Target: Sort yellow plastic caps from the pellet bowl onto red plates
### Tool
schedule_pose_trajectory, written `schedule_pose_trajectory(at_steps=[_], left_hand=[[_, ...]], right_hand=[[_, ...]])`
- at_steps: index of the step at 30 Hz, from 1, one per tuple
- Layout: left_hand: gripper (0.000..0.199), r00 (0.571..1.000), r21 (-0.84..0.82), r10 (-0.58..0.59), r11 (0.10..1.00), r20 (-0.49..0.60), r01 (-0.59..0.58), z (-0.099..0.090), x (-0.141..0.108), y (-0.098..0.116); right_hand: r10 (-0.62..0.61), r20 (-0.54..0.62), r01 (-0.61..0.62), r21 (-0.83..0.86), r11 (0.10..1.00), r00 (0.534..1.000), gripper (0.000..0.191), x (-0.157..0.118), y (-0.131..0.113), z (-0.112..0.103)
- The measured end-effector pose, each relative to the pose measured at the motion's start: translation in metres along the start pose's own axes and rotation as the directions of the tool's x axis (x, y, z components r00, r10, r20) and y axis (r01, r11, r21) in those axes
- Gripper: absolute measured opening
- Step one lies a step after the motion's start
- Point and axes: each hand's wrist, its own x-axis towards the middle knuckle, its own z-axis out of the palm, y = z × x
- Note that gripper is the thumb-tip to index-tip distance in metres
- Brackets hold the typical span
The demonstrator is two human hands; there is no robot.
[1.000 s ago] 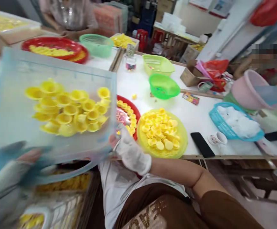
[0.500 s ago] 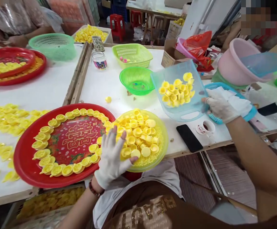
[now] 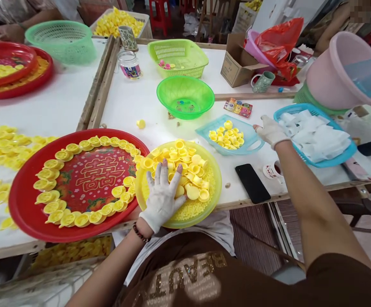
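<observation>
Left hand [image 3: 163,195], white-gloved, was spread wide on the small yellow plastic cups [image 3: 193,170] heaped in the round translucent yellow bowl [image 3: 218,192], nothing gripped. Right hand [image 3: 271,130], also gloved, was right of the bowl, partly open, holding nothing, by the handle end of the translucent blue plastic tray [image 3: 249,135] of cups; contact unclear. Large round red tray [image 3: 97,177] sat immediately left of the bowl.

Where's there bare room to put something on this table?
Widest: between the red tray, jar and green bowl, around one loose yellow piece. Another: left of the wooden strips, between the mint basket and scattered pieces. The right is crowded: the right hand is between scoop and blue basket, phone and cup close by.
</observation>
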Motion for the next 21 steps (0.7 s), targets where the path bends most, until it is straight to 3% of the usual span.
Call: schedule_pose_trajectory(at_steps=[3, 7, 9, 12, 15, 18, 21], left_hand=[[0.086, 0.999, -0.009, -0.033, 0.999, 0.000, 0.033, -0.001, 0.004, 0.002], [0.087, 1.000, -0.028, -0.019, 0.999, -0.014, 0.019, -0.003, 0.003, -0.001], [0.090, 0.999, -0.031, 0.010, 0.999, -0.043, -0.011, -0.006, -0.001, -0.005], [0.094, 0.995, -0.020, 0.085, 0.996, -0.048, -0.086, -0.009, -0.007, -0.015], [0.087, 0.987, -0.022, 0.158, 0.987, 0.018, -0.158, -0.009, -0.004, -0.024], [0.079, 0.985, -0.023, 0.163, 0.987, 0.055, -0.162, -0.006, 0.004, -0.028], [0.079, 0.985, -0.021, 0.170, 0.985, 0.005, -0.170, -0.004, 0.007, -0.029]], right_hand=[[-0.171, 0.123, 0.185, -0.118, 0.976, 0.978, 0.027, -0.065, -0.041, 0.032], [-0.320, 0.418, 0.416, -0.162, 0.895, 0.851, 0.072, -0.176, -0.092, 0.090], [-0.303, 0.469, 0.461, -0.269, 0.846, 0.830, 0.068, -0.206, -0.103, 0.113], [-0.264, 0.499, 0.465, -0.333, 0.820, 0.825, 0.062, -0.209, -0.103, 0.133], [-0.252, 0.588, 0.503, -0.311, 0.807, 0.768, 0.066, -0.187, -0.096, 0.142], [-0.221, 0.629, 0.506, -0.317, 0.802, 0.746, 0.067, -0.173, -0.097, 0.149], [-0.249, 0.626, 0.513, -0.283, 0.811, 0.739, 0.070, -0.173, -0.102, 0.145]])
